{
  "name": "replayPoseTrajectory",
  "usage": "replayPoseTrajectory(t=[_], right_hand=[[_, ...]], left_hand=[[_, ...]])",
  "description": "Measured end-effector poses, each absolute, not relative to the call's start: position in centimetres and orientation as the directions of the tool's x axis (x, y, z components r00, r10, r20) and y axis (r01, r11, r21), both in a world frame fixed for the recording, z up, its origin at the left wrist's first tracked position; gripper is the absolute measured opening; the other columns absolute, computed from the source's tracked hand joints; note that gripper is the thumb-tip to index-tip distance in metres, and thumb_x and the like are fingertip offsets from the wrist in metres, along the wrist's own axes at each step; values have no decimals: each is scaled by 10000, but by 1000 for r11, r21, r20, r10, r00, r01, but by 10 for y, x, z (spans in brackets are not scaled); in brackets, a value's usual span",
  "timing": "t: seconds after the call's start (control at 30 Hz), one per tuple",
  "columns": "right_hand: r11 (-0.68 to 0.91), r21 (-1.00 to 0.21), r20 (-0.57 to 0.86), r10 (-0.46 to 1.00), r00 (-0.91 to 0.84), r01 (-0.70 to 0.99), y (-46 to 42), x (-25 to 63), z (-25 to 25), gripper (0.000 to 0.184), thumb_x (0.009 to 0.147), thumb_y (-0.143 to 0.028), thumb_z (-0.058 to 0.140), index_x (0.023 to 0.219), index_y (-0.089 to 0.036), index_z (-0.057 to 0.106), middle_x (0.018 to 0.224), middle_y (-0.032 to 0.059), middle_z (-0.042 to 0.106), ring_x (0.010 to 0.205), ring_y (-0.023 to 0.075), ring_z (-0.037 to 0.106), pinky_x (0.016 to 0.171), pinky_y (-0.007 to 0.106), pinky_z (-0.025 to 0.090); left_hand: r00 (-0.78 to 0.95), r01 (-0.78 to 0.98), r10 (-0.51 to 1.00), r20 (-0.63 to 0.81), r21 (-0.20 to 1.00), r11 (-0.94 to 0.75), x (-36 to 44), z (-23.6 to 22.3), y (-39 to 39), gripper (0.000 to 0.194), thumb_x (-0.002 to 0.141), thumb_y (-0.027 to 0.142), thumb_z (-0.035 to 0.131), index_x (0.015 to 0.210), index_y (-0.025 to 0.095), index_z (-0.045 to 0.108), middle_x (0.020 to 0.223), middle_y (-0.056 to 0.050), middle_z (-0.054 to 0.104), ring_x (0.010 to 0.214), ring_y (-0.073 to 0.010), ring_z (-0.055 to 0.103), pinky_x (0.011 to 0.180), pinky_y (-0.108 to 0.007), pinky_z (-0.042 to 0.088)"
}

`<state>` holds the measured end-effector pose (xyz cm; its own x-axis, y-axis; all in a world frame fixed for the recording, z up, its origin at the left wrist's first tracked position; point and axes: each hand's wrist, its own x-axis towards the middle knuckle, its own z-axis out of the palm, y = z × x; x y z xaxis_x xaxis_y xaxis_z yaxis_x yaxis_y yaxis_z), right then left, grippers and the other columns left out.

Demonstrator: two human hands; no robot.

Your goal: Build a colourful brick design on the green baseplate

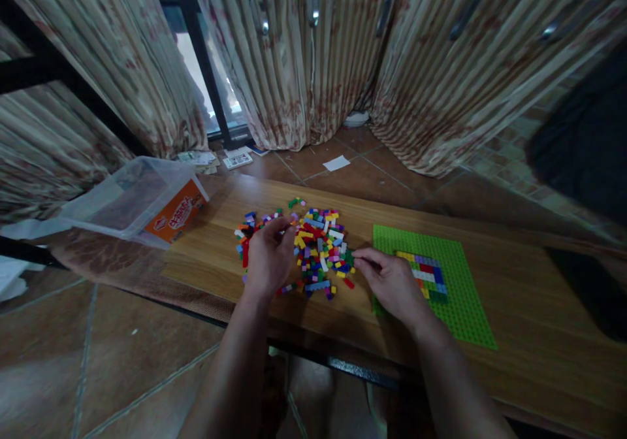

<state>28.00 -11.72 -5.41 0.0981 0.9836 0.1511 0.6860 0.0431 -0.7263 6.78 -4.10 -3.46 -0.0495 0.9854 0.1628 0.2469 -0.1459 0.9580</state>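
Note:
A pile of small toy building bricks (321, 246) in many colours lies on the wooden tabletop. My left hand (269, 256) is over the left part of the pile, its fingers curled and thumb and forefinger tips close together. Whatever may be between those tips is too small to make out. At the pile's right edge, my right hand (394, 285) pinches a dark green brick (349, 256) at its fingertips. Just beyond this hand lies a bright green baseplate (463, 295), bearing a flat, multicoloured block of joined bricks (426, 270), partly hidden by the hand.
A clear plastic box (132, 187) with an orange label stands at the table's left end. A dark flat object (588, 289) lies at the right. Behind the table (313, 325), striped curtains (294, 66) hang above a tiled floor with a white paper (336, 163).

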Motion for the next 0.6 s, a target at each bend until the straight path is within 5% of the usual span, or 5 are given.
replayPoseTrajectory(t=[0.13, 0.3, 0.43, 0.6], right_hand=[[39, -770, 121, 989, 85, 637, -120, 280, -53, 169, 856, -324, 581, 931, -238, 706, 903, 11, 749, 804, 176, 683, 751, 299, 490], [13, -706, -29, 999, -47, 708, -128, 274, -47, 121, 801, -353, 661, 786, -234, 680, 738, -8, 685, 665, 156, 615, 622, 275, 438], [59, -569, -4, 997, -74, 820, -133, 270, -47, 88, 800, -308, 667, 757, -232, 657, 750, -5, 661, 703, 166, 601, 632, 283, 406], [109, -573, 52, 994, -97, 812, -131, 272, -50, 87, 855, -269, 594, 807, -237, 660, 808, 4, 661, 784, 178, 618, 680, 295, 427]], left_hand=[[-53, 250, 982, 181, 955, -162, 63, -29, -41, 250, 798, 283, 598, 967, 149, 725, 725, 0, 671, 595, -106, 535, 549, -201, 402], [-50, 260, 982, 182, 952, -163, 63, -25, -43, 233, 800, 278, 593, 939, 144, 724, 684, 6, 646, 585, -106, 522, 542, -199, 395], [-52, 297, 979, 197, 939, -173, 63, -25, -43, 242, 811, 278, 583, 961, 153, 725, 713, -1, 661, 620, -115, 548, 567, -201, 414], [-59, 308, 984, 168, 941, -142, 58, -29, -38, 282, 820, 292, 578, 1014, 142, 717, 781, -25, 691, 642, -126, 577, 567, -205, 436]])
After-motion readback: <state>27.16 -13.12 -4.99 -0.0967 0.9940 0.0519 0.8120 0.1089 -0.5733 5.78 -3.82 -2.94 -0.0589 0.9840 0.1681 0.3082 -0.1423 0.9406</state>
